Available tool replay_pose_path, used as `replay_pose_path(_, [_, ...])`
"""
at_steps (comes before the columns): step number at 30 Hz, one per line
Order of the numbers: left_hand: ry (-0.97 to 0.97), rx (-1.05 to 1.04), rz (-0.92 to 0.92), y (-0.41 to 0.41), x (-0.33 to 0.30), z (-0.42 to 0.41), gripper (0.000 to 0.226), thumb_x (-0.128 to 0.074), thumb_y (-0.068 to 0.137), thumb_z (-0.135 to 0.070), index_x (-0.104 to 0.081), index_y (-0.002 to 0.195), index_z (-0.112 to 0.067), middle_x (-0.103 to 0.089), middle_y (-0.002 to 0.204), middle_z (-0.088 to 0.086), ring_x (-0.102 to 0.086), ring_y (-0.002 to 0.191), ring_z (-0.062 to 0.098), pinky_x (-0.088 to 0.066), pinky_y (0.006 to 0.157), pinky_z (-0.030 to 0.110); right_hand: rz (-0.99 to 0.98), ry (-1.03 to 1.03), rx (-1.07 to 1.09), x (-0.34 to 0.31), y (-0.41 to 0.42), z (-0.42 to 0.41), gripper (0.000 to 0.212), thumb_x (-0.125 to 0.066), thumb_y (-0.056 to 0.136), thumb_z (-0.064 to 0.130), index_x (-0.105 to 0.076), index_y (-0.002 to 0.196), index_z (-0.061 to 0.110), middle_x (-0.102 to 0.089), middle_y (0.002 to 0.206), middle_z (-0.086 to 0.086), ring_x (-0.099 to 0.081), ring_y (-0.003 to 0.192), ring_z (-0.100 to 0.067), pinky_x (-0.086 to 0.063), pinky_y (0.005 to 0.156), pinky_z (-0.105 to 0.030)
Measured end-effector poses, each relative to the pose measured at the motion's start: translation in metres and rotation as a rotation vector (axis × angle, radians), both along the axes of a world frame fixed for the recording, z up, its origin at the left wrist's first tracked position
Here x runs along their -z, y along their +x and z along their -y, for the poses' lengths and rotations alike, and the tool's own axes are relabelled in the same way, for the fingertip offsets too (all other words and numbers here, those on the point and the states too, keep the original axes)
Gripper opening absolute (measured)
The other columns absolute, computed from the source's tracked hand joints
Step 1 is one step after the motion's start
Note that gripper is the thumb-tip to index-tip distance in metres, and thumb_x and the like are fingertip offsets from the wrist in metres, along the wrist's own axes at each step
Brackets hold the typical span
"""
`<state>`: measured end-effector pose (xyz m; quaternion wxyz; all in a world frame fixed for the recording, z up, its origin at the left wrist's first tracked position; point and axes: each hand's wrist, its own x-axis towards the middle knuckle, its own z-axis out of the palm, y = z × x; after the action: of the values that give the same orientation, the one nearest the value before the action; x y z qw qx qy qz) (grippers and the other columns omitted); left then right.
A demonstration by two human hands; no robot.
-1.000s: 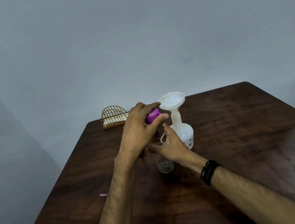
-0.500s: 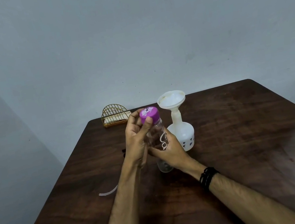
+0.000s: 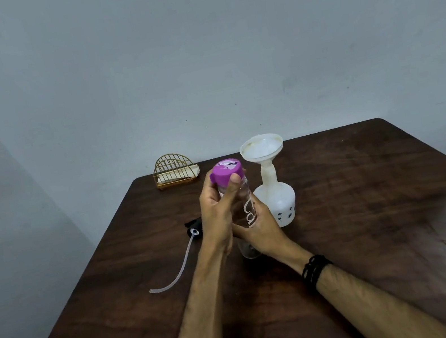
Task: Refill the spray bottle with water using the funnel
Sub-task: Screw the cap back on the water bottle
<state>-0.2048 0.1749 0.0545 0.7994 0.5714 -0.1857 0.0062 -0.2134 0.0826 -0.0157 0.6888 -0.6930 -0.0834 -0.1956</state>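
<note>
A clear water bottle (image 3: 246, 209) with white lettering stands upright at the table's middle, topped by a purple cap (image 3: 226, 171). My left hand (image 3: 220, 214) wraps the bottle's upper part, its fingertips on the cap's rim. My right hand (image 3: 259, 229) grips the bottle's lower body from the right. Just right of it stands the white spray bottle (image 3: 278, 200) with small dark prints, a white funnel (image 3: 261, 147) seated in its neck. The black spray head (image 3: 194, 226) with its long clear tube (image 3: 177, 269) lies on the table to the left.
A gold wire napkin holder (image 3: 174, 170) sits at the back left of the dark wooden table (image 3: 370, 202). A grey wall rises right behind the table. A black band circles my right wrist (image 3: 314, 270).
My left hand slid from over the cap down to the bottle's neck, uncovering the cap. The view shifted, so the spray head and its tube came into sight.
</note>
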Motion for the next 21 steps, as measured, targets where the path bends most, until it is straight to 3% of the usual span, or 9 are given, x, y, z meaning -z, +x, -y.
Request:
replay_pose_path(3, [-0.161, 0.035, -0.04, 0.004, 0.004, 0.0, 0.065, -0.074, 0.084, -0.04, -0.045, 0.131, -0.007, -0.061, 0.127, 0.028, -0.068, 0.105, 0.028, -0.059, 0.077, 0.031, 0.012, 0.006, 0.008, 0.001, -0.001, 0.0, 0.057, -0.08, 0.079, 0.002, -0.054, 0.129, 0.015, -0.071, 0.116, -0.002, -0.068, 0.112, -0.018, -0.054, 0.094, -0.033])
replay_pose_path(5, [-0.199, 0.013, -0.065, 0.008, 0.008, -0.001, 0.039, -0.057, 0.092, -0.035, -0.048, 0.123, -0.012, -0.058, 0.125, 0.027, -0.061, 0.111, 0.036, -0.06, 0.079, 0.037, 0.022, 0.005, 0.01, 0.0, -0.001, 0.0, 0.059, -0.081, 0.079, 0.001, -0.054, 0.13, 0.014, -0.071, 0.117, -0.002, -0.067, 0.112, -0.018, -0.053, 0.094, -0.03])
replay_pose_path(7, [-0.17, -0.024, -0.051, 0.011, 0.01, -0.001, 0.031, -0.051, 0.095, -0.038, -0.052, 0.117, -0.016, -0.06, 0.12, 0.022, -0.057, 0.114, 0.041, -0.055, 0.089, 0.049, 0.023, 0.009, 0.012, 0.0, -0.002, 0.0, 0.059, -0.081, 0.079, 0.001, -0.054, 0.13, 0.014, -0.071, 0.118, -0.003, -0.067, 0.112, -0.017, -0.053, 0.094, -0.028])
replay_pose_path(9, [-0.101, -0.05, -0.019, 0.008, 0.008, 0.0, 0.046, -0.055, 0.091, -0.056, -0.056, 0.117, -0.018, -0.065, 0.118, 0.019, -0.062, 0.111, 0.036, -0.052, 0.095, 0.054, 0.015, 0.011, 0.008, 0.0, -0.003, 0.0, 0.06, -0.081, 0.079, 0.002, -0.053, 0.131, 0.013, -0.071, 0.118, 0.0, -0.067, 0.113, -0.015, -0.052, 0.094, -0.026])
replay_pose_path(12, [0.015, -0.026, 0.012, -0.003, -0.002, 0.0, 0.082, -0.069, 0.061, -0.083, -0.06, 0.115, -0.022, -0.074, 0.103, 0.002, -0.072, 0.093, 0.015, -0.061, 0.075, 0.032, -0.007, -0.01, -0.001, 0.001, -0.002, 0.0, 0.057, -0.082, 0.079, 0.007, -0.054, 0.128, 0.018, -0.071, 0.116, 0.003, -0.067, 0.112, -0.014, -0.053, 0.094, -0.029])
replay_pose_path(14, [0.043, -0.016, 0.051, -0.004, -0.002, 0.0, 0.082, -0.079, 0.055, -0.077, -0.063, 0.114, -0.022, -0.075, 0.097, -0.003, -0.072, 0.089, 0.01, -0.058, 0.072, 0.023, -0.016, -0.027, -0.002, 0.0, -0.002, -0.001, 0.057, -0.081, 0.08, 0.009, -0.054, 0.127, 0.027, -0.07, 0.117, 0.005, -0.066, 0.113, -0.013, -0.054, 0.096, -0.032])
replay_pose_path(16, [0.008, -0.021, 0.036, -0.003, -0.002, 0.001, 0.077, -0.081, 0.06, -0.069, -0.061, 0.117, -0.021, -0.075, 0.102, -0.001, -0.072, 0.092, 0.012, -0.058, 0.072, 0.023, -0.01, -0.027, -0.002, 0.001, -0.001, 0.0, 0.057, -0.081, 0.08, 0.008, -0.054, 0.128, 0.024, -0.07, 0.118, 0.004, -0.067, 0.114, -0.014, -0.055, 0.098, -0.037])
replay_pose_path(18, [-0.075, -0.016, -0.002, 0.0, 0.0, 0.001, 0.072, -0.077, 0.072, -0.063, -0.056, 0.124, -0.017, -0.07, 0.117, 0.01, -0.069, 0.103, 0.023, -0.059, 0.077, 0.03, 0.004, -0.028, 0.004, 0.002, -0.002, 0.001, 0.058, -0.081, 0.08, 0.009, -0.053, 0.13, 0.017, -0.07, 0.117, 0.002, -0.067, 0.113, -0.016, -0.054, 0.099, -0.04])
replay_pose_path(21, [-0.137, -0.039, -0.047, 0.005, 0.006, -0.001, 0.04, -0.055, 0.095, -0.045, -0.053, 0.122, -0.017, -0.063, 0.122, 0.017, -0.061, 0.112, 0.035, -0.057, 0.085, 0.041, 0.013, -0.015, 0.0, 0.001, -0.003, 0.0, 0.062, -0.082, 0.079, 0.008, -0.052, 0.133, 0.016, -0.07, 0.119, 0.001, -0.066, 0.114, -0.017, -0.054, 0.097, -0.036])
